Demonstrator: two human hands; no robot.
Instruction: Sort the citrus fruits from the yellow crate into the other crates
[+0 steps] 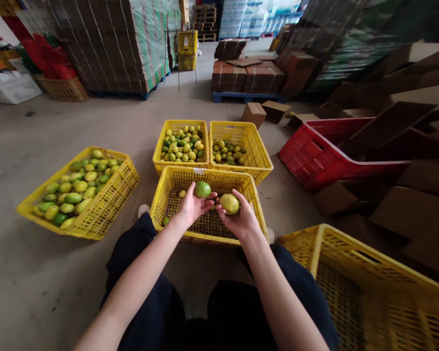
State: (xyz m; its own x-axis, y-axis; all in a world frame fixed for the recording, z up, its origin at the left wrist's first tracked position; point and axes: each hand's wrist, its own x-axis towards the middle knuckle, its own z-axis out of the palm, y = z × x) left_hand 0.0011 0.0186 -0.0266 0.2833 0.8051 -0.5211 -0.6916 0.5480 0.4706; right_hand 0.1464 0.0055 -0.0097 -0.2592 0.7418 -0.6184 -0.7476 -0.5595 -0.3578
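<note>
A green lemon rests in my left hand, the thumb against its side and the fingers reaching toward the right. My right hand cups a larger yellow lemon with the palm turned up. Both hands are over the near yellow crate, in which a few lemons lie at the left side. Behind it, touching, stand two more crates: the left one is well filled with mixed green and yellow lemons, the right one holds a smaller heap.
To the left, a yellow crate full of lemons tilts toward the floor's left. At right are a red crate with cardboard, and a large yellow crate beside my leg. Stacked flat cartons sit on a blue pallet farther back.
</note>
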